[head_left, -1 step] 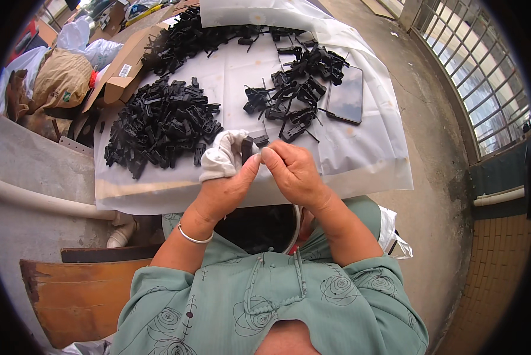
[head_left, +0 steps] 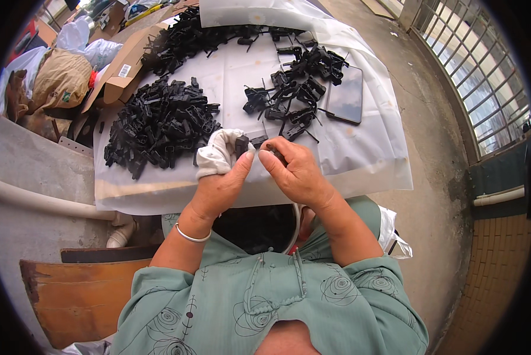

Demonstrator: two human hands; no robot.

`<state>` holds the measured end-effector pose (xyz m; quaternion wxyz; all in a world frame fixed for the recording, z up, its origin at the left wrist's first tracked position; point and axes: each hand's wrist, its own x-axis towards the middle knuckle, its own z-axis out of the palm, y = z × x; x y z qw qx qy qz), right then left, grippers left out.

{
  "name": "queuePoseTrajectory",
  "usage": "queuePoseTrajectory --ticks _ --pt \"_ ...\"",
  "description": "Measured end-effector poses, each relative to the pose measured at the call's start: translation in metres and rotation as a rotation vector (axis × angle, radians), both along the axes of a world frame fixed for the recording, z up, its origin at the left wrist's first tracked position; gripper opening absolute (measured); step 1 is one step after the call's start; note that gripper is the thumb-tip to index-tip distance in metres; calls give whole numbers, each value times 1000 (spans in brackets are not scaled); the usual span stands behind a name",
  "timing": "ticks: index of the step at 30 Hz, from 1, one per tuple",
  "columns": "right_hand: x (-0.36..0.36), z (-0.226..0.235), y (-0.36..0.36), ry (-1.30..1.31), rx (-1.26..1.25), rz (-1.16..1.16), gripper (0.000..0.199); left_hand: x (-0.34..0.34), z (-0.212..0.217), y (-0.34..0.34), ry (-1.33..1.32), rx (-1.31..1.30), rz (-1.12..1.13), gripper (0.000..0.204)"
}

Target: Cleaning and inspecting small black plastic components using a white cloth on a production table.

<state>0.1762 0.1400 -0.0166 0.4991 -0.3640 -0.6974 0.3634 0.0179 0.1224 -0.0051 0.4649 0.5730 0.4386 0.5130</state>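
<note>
My left hand, its fingers covered by white cloth, is closed around a small black plastic part. Close beside it, my right hand is pinched with thumb against fingers; a dark bit shows there, too small to name. Both hands are over the near edge of the table. Just beyond them on the white sheet lies another black piece. A large heap of black plastic parts spreads to the left, and a looser group of black parts with thin strips lies ahead to the right.
More black parts are piled at the table's far side. A dark phone lies at the right. An open cardboard box stands left. Below my hands, a round container holds dark contents. A barred window is at right.
My left hand has shifted slightly left with the black part, and a small gap has opened between the two hands. The right hand's fingers have rolled a little.
</note>
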Motion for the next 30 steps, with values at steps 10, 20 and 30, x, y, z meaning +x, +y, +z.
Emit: queuePoseTrajectory --ticks 10,20,30 --pt "11 -10 8 -43 124 47 10 -4 5 0 19 -117 -46 32" --pt "4 -5 6 -55 -66 128 16 -2 6 -5 83 -192 -208 22" --pt "2 -6 3 -69 -131 245 18 -8 11 -7 74 -248 -210 24"
